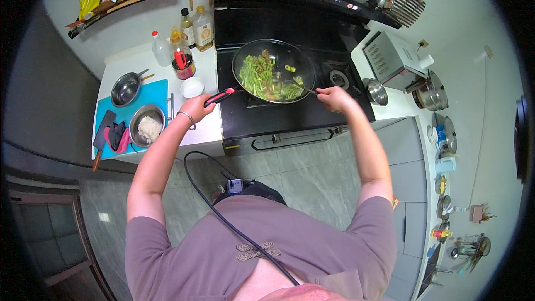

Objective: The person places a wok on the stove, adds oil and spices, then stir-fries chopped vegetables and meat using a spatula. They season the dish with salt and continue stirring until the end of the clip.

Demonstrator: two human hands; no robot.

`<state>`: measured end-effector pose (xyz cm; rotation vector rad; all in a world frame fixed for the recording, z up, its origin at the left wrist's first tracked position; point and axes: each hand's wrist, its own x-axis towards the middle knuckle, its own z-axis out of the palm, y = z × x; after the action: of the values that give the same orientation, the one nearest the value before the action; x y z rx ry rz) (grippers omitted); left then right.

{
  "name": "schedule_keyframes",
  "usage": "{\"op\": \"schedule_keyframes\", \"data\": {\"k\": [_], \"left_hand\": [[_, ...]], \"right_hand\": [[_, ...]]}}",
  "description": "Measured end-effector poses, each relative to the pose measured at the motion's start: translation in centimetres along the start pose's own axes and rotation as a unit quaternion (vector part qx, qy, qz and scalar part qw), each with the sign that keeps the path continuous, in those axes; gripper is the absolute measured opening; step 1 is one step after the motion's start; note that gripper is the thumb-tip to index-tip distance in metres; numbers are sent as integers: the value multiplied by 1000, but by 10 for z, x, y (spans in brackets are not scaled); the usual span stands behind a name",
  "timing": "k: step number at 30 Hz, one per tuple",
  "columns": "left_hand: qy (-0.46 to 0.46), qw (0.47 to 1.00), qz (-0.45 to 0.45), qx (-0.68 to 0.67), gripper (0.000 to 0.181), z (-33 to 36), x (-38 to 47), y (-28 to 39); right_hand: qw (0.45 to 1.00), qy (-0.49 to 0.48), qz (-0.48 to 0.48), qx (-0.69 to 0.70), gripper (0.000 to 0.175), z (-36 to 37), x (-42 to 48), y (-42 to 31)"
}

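Note:
A dark wok (303,67) sits over the left burner of a black gas stove. Chopped green vegetables (257,75), with some browned bits among them, lie mostly in its left and lower part. My left hand (198,108) grips the end of the wok's black and red handle (219,97). In my right hand (336,99) is the handle of a metal cooking utensil (307,89), reaching over the wok's right rim into the food. Its working end is partly hidden among the greens, so its kind is unclear.
Left of the stove stand a small white bowl (192,88), sauce bottles (182,56), and a blue cutting board (159,88) bearing a cleaver (104,127) and a metal bowl of rice (149,128). A metal bowl (377,92) and a microwave (395,58) are at right.

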<state>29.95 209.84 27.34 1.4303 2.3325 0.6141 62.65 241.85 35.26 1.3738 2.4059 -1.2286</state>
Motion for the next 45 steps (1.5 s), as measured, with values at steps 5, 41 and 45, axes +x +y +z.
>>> {"op": "schedule_keyframes", "data": {"k": [5, 41, 45], "left_hand": [[-10, 1000, 6, 18, 33, -3, 2, -2], [-20, 1000, -9, 20, 36, -8, 7, 2], [-7, 1000, 6, 26, 34, -7, 5, -2]], "right_hand": [[988, -6, -28, -153, 36, -79, -62, -41], [952, 90, -125, -264, 38, -55, -13, -2], [941, 43, -91, -322, 38, -90, -55, -30]]}}
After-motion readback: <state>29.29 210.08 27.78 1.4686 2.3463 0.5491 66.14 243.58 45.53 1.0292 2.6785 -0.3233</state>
